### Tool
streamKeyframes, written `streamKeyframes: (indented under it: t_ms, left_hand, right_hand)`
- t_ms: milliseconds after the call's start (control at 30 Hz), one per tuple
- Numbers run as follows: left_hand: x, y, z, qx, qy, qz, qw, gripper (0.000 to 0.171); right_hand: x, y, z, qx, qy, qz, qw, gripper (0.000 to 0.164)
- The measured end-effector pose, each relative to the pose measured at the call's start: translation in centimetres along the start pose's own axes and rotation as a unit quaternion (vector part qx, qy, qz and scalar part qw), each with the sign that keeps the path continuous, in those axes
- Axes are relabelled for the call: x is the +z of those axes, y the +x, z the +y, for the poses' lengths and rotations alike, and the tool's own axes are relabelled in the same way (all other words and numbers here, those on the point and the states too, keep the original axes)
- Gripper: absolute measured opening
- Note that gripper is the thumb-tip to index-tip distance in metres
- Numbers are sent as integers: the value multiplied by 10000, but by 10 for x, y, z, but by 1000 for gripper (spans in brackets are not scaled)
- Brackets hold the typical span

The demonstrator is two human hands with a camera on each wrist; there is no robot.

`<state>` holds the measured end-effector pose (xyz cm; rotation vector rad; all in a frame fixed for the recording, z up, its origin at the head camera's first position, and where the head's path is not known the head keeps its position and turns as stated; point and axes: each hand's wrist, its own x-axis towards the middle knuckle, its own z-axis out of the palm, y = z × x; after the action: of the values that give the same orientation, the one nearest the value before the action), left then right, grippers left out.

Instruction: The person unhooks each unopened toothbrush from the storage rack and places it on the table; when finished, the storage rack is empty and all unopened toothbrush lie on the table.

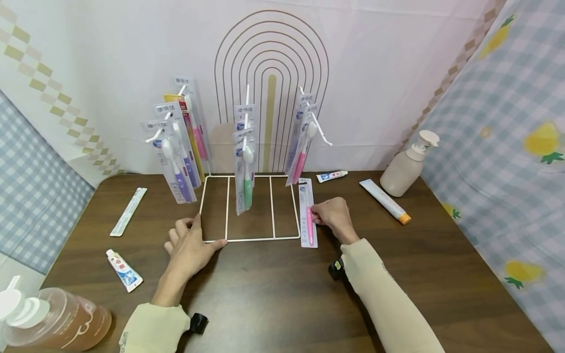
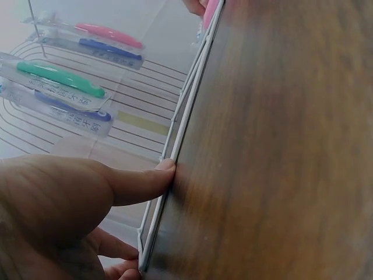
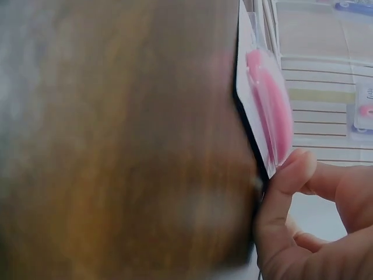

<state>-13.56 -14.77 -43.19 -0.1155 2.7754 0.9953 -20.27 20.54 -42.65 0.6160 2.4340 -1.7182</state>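
Note:
My right hand (image 1: pixel 334 218) pinches the right edge of a packaged pink toothbrush (image 1: pixel 310 221), which lies beside the rack's right side. In the right wrist view, thumb and index finger (image 3: pixel 300 166) meet at the pack's edge, close over the tabletop. My left hand (image 1: pixel 190 247) holds the front left corner of a white wire display rack (image 1: pixel 256 239), thumb along the front wire, the other fingers at the left side. Packaged toothbrushes hang from its hooks: purple ones (image 1: pixel 181 179) at left, a green one (image 1: pixel 247 189) in the middle, a pink one (image 1: pixel 301 162) at right.
Toothpaste tubes lie at left (image 1: pixel 124 270), at back (image 1: pixel 332 176) and at right (image 1: pixel 385 201). A narrow sealed packet (image 1: pixel 128 212) is on the left. A beige pump bottle (image 1: pixel 402 171) stands back right; an amber pump bottle (image 1: pixel 66 318) is front left. Curtains enclose the table (image 1: pixel 273 294).

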Motion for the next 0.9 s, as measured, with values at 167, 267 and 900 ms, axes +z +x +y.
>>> streamKeyframes:
  t_ms: [167, 267, 900]
  left_hand:
    - [0, 1, 1, 1, 4, -25, 10000, 114]
    - [1, 1, 0, 14, 7, -20, 10000, 113]
    - [6, 4, -10, 136, -180, 173, 9996, 114]
  right_hand:
    - [-2, 1, -1, 32, -24, 2, 10000, 19]
    - [-2, 1, -1, 68, -8, -8, 10000, 18]
    - [-6, -11, -60, -2584, -6, 276, 9656, 41]
